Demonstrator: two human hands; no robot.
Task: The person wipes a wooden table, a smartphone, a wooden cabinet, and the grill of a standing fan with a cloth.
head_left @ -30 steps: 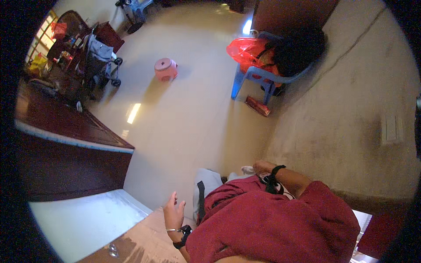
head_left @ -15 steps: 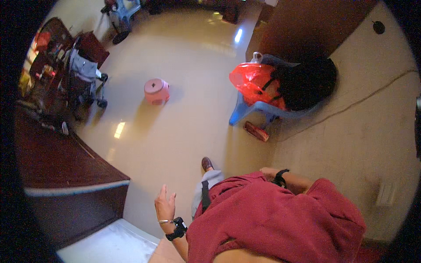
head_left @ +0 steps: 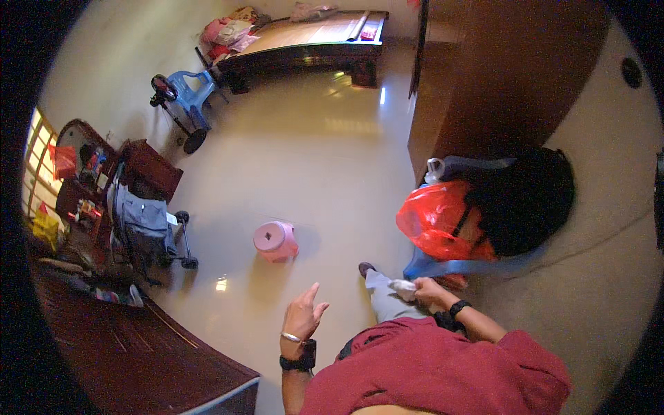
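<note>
My left hand [head_left: 304,315] hangs over the floor with its index finger and thumb stretched out, and nothing is in it. Past its fingertips stands a small pink stool [head_left: 280,243], apart from the hand. My right hand [head_left: 430,294], beside my right hip, is closed round a small whitish thing [head_left: 402,286] that looks crumpled; its kind I cannot make out. Just beyond that hand is a blue plastic chair [head_left: 477,267], piled with a red plastic bag [head_left: 436,220] and a large black item [head_left: 529,200].
A folded-looking stroller [head_left: 145,214] stands by a dark dresser on the left. Nearer lies a dark wooden surface [head_left: 138,346]. At the far end are a low wooden bed [head_left: 304,34], another blue chair [head_left: 194,90] and a fan. A brown cabinet [head_left: 512,76] rises at the right.
The view has tilted up and shows the bed and far wall. My right hand, half hidden by my shirt before, now shows holding the whitish thing. The stool appears lower.
</note>
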